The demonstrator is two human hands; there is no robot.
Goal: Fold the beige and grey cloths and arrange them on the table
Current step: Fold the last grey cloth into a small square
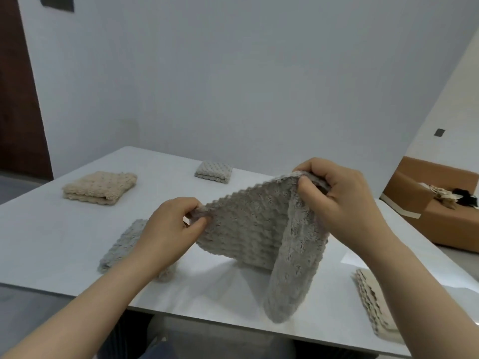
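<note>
I hold a grey textured cloth [248, 229] up above the white table [51, 229], doubled over so that one flap hangs down toward the front edge. My left hand [171, 226] pinches its left corner and my right hand [337, 195] grips the upper right corners. A folded beige cloth [99, 187] lies at the far left and a small folded grey cloth [213, 172] at the far middle. Another folded grey cloth [121, 250] rests under my left forearm. A folded beige cloth [373, 304] sits at the near right, partly hidden by my right arm.
A brown cardboard box [435, 203] with pale and black items inside stands on the floor to the right of the table. A plain wall rises behind the table, and a dark door is at the far left.
</note>
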